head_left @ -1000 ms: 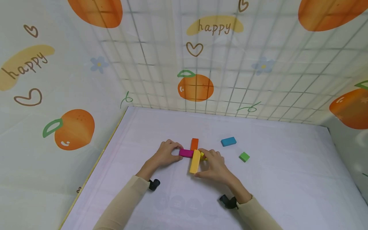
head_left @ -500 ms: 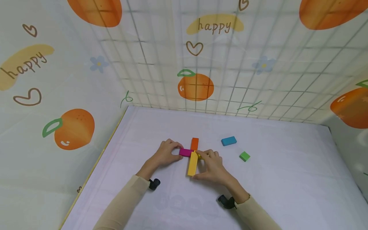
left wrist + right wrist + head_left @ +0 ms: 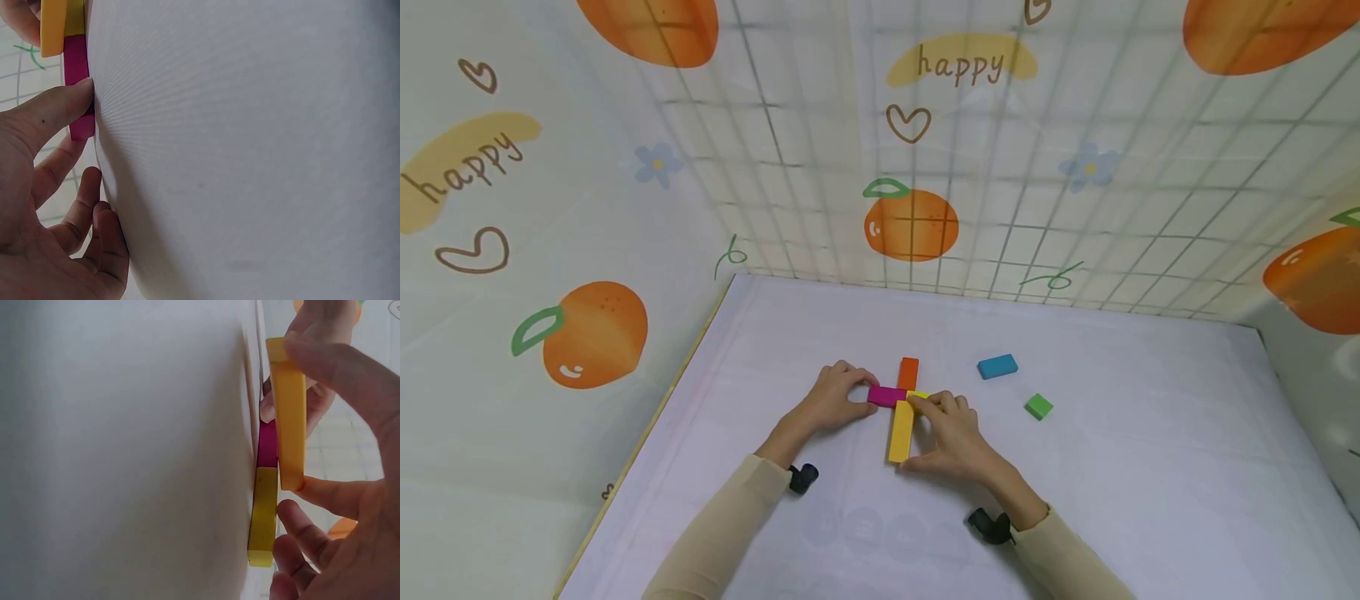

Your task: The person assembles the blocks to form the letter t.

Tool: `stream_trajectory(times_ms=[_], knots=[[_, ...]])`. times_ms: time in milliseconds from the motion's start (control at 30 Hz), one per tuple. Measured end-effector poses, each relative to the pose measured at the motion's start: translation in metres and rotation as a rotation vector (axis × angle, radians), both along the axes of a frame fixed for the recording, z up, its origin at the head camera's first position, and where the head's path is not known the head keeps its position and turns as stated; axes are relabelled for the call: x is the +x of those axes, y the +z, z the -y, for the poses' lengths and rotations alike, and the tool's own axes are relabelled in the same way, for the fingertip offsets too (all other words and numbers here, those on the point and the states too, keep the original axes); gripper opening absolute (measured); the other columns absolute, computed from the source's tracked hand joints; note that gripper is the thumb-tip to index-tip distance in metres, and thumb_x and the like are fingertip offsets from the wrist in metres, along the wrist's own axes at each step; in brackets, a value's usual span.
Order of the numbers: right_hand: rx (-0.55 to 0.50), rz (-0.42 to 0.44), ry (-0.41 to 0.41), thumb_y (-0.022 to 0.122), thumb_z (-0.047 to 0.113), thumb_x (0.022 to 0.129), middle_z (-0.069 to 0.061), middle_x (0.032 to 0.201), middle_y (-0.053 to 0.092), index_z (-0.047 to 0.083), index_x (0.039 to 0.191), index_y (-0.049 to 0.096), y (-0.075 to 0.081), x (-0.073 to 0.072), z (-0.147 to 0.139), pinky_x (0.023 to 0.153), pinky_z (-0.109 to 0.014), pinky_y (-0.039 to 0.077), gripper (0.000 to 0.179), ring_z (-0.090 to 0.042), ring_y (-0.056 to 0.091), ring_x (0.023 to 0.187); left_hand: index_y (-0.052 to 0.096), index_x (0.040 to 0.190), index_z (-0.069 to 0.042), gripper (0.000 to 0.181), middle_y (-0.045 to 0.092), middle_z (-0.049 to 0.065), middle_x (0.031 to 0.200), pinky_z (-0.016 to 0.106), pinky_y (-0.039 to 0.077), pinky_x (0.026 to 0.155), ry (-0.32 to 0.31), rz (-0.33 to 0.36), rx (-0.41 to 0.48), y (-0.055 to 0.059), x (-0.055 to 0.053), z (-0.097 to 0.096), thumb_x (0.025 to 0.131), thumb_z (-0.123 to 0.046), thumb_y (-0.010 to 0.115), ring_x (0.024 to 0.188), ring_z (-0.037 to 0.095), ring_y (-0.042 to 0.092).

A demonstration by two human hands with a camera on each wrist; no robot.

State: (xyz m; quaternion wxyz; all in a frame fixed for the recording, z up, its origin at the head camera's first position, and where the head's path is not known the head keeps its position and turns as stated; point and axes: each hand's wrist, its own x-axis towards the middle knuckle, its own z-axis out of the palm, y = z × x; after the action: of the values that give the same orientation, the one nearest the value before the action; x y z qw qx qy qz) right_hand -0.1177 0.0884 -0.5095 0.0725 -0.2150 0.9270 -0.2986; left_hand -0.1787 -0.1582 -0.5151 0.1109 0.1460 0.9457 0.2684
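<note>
My left hand pinches the outer end of a magenta block that lies flat on the white table. Between the thumb and index finger of my right hand, a long yellow-orange block is gripped by its two ends. It points toward me, slightly tilted in the right wrist view and above the level of the flat blocks. A yellow block lies end to end with the magenta one, partly hidden by my right fingers in the head view. Beyond their meeting point lies an orange-red block, pointing away.
A blue block lies to the back right on the white table. Near it sits a small green block. Behind the table hangs a patterned curtain over a wire grid. Each wrist wears a small black camera.
My right hand has moved the yellow-orange block a little left and toward me, uncovering more of the yellow block. The left hand stays on the magenta block.
</note>
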Motion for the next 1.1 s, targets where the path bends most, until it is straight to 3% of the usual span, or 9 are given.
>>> stream_trajectory(times_ms=[633, 1100], knots=[[0.055, -0.026, 0.009, 0.091, 0.054, 0.061, -0.009, 0.122, 0.049, 0.018, 0.14, 0.058, -0.0008, 0.0012, 0.002, 0.087, -0.045, 0.036, 0.092, -0.026, 0.041, 0.113, 0.069, 0.118, -0.026, 0.034, 0.055, 0.002, 0.114, 0.04, 0.043, 0.087, -0.012, -0.006, -0.001, 0.0049, 0.0012, -0.0006, 0.086, -0.03, 0.08, 0.107, 0.025, 0.043], [0.116, -0.035, 0.009, 0.091, 0.057, 0.06, -0.01, 0.127, 0.047, 0.02, 0.141, 0.057, -0.0016, 0.003, 0.0042, 0.087, -0.043, 0.035, 0.095, -0.026, 0.039, 0.116, 0.069, 0.119, -0.026, 0.035, 0.055, 0.002, 0.114, 0.04, 0.045, 0.087, -0.008, -0.005, -0.004, 0.0012, 0.0003, 0.0003, 0.086, -0.031, 0.08, 0.109, 0.024, 0.044]])
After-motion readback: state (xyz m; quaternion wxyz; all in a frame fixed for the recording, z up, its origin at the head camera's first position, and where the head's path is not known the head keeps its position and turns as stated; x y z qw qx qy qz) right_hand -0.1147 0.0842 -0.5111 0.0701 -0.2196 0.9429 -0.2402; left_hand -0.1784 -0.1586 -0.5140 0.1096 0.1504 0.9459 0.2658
